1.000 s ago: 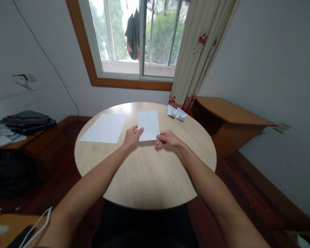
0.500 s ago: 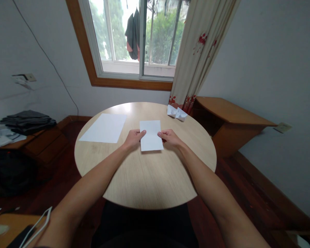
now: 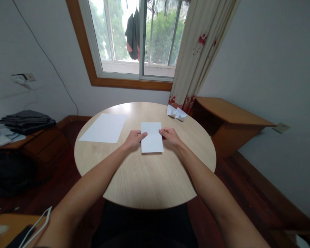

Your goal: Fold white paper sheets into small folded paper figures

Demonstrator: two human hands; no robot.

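Note:
A folded white sheet of paper [image 3: 152, 138] lies on the round light-wood table [image 3: 144, 175], a crease showing across its middle. My left hand [image 3: 134, 138] pinches its left edge with thumb and fingers closed on it. At the sheet's right edge my right hand [image 3: 169, 135] grips it the same way. A flat, unfolded white sheet [image 3: 103, 128] lies to the left of my left hand. A folded white paper boat [image 3: 177, 113] rests at the table's far right rim.
A low wooden cabinet [image 3: 229, 119] stands right of the table, beside a cream curtain [image 3: 196, 51] and a window [image 3: 136, 38]. A stack of dark folded clothes [image 3: 27, 121] lies on a low bench at the left. White cable [image 3: 37, 225] lies at bottom left.
Both hands pulled the folded sheet toward me on the table and shifted from its near corners to its side edges. The sheet now lies straighter.

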